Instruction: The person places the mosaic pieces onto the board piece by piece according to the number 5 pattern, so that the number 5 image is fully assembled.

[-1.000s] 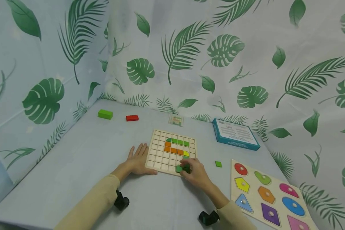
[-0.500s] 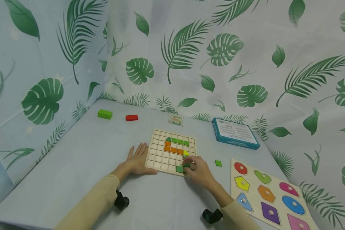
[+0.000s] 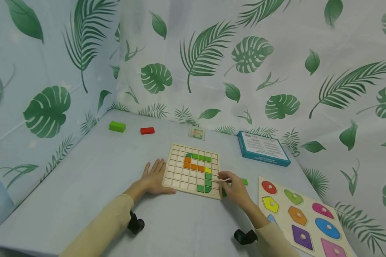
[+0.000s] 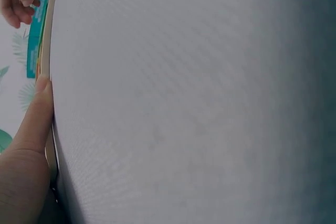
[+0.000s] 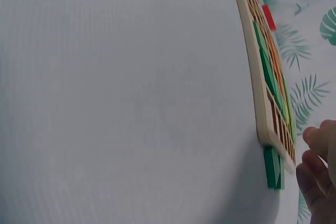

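Observation:
A wooden grid board (image 3: 177,175) lies mid-table, holding green, orange and yellow tiles in a winding row. My left hand (image 3: 153,179) rests spread beside its left edge, the thumb along the near corner. In the left wrist view that thumb (image 4: 38,116) touches the board's side. My right hand (image 3: 234,188) hovers just past the board's right edge, fingers bent loosely with nothing seen between them. Under it a dark green block (image 3: 224,192) is mostly covered. The right wrist view shows this green block (image 5: 273,167) by the board's corner, apart from the fingers (image 5: 315,169).
A light green tile (image 3: 245,182) lies behind the right hand. A shape puzzle board (image 3: 284,217) occupies the right side. Farther back are a blue box (image 3: 263,160), a small pattern card (image 3: 197,132), a red block (image 3: 147,130) and a green block (image 3: 117,126).
My right hand has moved right, off the grid board to its right edge, uncovering the green tiles at the lower right. The left hand stays in place.

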Available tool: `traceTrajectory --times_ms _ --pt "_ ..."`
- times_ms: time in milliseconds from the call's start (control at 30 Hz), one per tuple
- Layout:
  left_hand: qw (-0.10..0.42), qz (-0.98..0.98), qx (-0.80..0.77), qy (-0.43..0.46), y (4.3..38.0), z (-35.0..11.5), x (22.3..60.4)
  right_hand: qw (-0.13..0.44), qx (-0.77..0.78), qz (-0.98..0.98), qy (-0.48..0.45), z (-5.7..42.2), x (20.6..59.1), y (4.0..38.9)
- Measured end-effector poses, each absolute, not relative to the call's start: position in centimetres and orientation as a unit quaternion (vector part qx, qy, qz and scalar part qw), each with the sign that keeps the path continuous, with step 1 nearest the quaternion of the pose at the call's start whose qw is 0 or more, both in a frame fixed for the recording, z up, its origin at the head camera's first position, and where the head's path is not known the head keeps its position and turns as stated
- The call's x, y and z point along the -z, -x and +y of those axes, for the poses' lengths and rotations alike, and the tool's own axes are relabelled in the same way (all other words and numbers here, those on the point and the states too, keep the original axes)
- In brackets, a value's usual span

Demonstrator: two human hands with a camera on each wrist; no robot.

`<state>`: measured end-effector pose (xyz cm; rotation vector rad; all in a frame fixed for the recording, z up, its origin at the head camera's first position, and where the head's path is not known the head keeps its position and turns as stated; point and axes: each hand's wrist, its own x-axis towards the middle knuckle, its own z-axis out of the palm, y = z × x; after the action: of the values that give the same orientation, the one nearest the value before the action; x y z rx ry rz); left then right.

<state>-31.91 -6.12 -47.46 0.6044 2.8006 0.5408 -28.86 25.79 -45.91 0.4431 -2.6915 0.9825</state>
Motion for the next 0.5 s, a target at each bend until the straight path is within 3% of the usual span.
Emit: traceTrajectory --times_ms 500 --pt "0.112 0.955 -0.187 -0.204 31.7 -6.0 47.1 0.091 -0.316 -0.939 -0.097 28.4 46.6 28.9"
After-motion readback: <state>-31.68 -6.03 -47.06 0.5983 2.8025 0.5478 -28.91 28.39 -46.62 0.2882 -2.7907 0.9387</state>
